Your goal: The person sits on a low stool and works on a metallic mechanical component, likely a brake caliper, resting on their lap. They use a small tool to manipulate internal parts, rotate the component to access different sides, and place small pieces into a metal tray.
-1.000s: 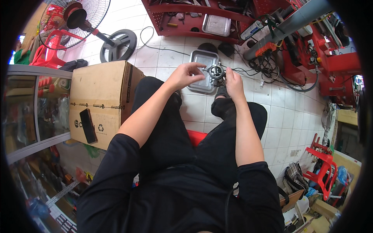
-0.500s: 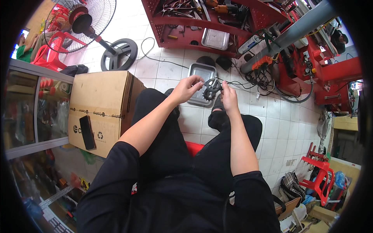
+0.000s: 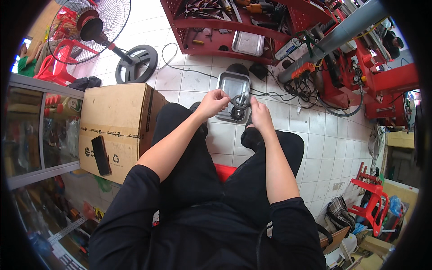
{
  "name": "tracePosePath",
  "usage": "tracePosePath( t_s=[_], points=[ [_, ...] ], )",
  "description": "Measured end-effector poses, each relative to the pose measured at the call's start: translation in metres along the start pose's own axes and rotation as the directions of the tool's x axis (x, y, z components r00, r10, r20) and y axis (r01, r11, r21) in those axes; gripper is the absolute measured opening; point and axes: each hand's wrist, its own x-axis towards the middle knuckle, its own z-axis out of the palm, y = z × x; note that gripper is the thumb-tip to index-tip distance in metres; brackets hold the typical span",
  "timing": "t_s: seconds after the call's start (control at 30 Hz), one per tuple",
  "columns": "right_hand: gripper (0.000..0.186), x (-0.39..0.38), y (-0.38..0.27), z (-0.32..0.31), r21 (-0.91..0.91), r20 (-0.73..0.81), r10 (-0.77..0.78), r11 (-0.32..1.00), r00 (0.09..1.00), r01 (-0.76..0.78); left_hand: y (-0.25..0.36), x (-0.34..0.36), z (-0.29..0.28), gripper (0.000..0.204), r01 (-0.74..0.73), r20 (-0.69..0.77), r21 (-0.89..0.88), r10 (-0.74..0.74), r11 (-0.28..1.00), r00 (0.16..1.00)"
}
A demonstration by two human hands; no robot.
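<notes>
A: So, where's the gear [image 3: 238, 107] and who holds it?

B: Fig., head view: dark toothed gear at approx. 12 o'clock from the lap, held above the knees. Left hand [image 3: 213, 102] pinched shut on its 9 o'clock edge; right hand [image 3: 260, 115] closed on its 3 o'clock side.

A: Below it?

B: Metal tray [image 3: 233, 84] on the tiled floor, just past the gear at 12.

A: Surroundings?

B: Box [image 3: 118, 121] at 9 o'clock with a black phone [image 3: 101, 155] lying on it; fan [image 3: 90, 27] at 10–11; red rack [image 3: 252, 27] w/ tools at 12–1.
</notes>
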Motion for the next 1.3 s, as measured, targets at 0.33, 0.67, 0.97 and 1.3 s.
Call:
tracePosePath(
  t_s=[0.33, 0.67, 0.97, 1.3],
  points=[
    [0.053, -0.001, -0.009, 0.0, 0.023, -0.159, -0.058, 0.998, 0.986, 0.063, 0.005, 0.001, 0.002, 0.021, -0.22, -0.009, -0.078, 0.22, 0.972, 0.976],
    [0.053, -0.004, -0.012, -0.004, -0.009, -0.162, -0.131, 0.991, 0.978, 0.131, 0.009, -0.002, -0.001, 0.022, -0.117, -0.005, -0.003, 0.117, 0.993, 0.993],
    [0.059, 0.008, 0.006, -0.006, -0.004, -0.021, -0.034, 0.999, 0.999, 0.034, 0.008, -0.001, -0.003, 0.023, -0.174, 0.045, 0.078, 0.171, 0.982, 0.984],
    [0.06, 0.01, 0.015, -0.003, 0.313, 0.13, 0.129, 0.935, 0.983, -0.164, 0.022, -0.011, -0.001, 0.022, -0.258, 0.043, 0.436, 0.266, 0.862, 0.963]
  ],
)
